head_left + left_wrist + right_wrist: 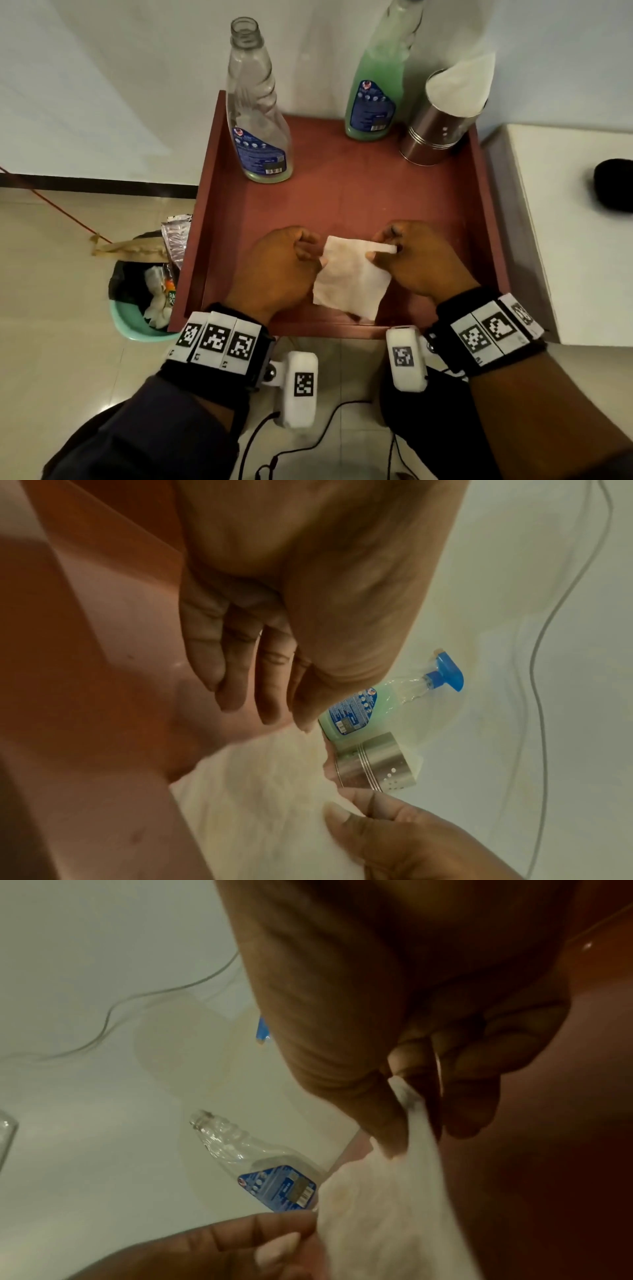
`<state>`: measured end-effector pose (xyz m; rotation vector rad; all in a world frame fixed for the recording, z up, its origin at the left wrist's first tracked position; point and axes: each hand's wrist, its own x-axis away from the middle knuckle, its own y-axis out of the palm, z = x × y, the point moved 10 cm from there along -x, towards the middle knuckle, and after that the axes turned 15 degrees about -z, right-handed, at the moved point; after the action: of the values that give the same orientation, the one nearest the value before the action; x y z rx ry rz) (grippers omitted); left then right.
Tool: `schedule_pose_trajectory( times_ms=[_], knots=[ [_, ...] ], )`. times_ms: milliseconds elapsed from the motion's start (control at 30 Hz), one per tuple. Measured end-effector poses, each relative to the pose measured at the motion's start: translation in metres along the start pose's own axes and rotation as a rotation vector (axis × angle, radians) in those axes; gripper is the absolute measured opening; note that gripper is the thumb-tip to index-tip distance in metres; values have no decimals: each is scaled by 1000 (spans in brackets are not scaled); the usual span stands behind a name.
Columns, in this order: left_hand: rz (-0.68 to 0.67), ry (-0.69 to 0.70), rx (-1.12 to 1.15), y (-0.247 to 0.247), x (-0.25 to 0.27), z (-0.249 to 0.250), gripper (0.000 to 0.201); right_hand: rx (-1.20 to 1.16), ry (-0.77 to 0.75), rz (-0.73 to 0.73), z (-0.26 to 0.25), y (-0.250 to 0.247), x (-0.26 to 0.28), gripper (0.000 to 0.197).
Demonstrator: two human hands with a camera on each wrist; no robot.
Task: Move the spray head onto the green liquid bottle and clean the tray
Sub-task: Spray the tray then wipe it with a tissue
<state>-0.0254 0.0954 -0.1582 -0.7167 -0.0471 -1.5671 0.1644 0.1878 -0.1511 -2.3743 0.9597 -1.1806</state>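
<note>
Both hands pinch tissue (349,277) over near end of tray (342,192): left hand (279,267), right hand (416,260). Spray head (445,673) already sits on green bottle (373,99). Fold tissue flat, press down, wipe every corner.

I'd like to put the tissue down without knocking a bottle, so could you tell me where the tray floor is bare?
The middle of the tray is bare, between the near-empty bottle, the steel canister and the hands. The back right is crowded: the green liquid bottle stands close beside the canister. The front is taken by both hands and the tissue.

No legible text on labels.
</note>
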Motion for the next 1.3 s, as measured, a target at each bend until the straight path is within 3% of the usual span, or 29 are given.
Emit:
schedule_pose_trajectory(
  times_ms=[100,167,333,433,567,667,767,967,1067,1167,1233,1300],
  knots=[
    [41,-30,31,0,-2,0,33,128,56,322,6,-42,19,30],
    [58,-34,91,0,-3,2,34,118,-14,397,-5,-53,30,28],
    [168,-27,143,-9,-2,13,22,328,81,6,7,-10,11,46],
    [269,-5,246,-24,4,18,24,467,192,-134,15,-5,3,62],
    [340,40,408,-40,11,27,20,787,195,-328,5,12,-17,42],
    [336,82,473,-47,11,36,14,870,167,-375,-2,18,-31,24],
    [312,127,469,-52,11,45,11,894,44,-240,-35,-4,-40,14],
    [274,165,476,-46,8,50,21,683,17,101,-60,-57,-22,47],
    [271,171,482,-45,9,54,23,754,95,-78,-53,-20,-14,66],
    [253,172,458,-42,13,58,27,715,291,-312,-20,38,-10,106],
    [224,179,461,-38,14,60,29,668,390,-322,0,60,-5,117],
    [199,183,457,-36,15,62,30,600,376,-245,4,70,-3,115]
  ],
)
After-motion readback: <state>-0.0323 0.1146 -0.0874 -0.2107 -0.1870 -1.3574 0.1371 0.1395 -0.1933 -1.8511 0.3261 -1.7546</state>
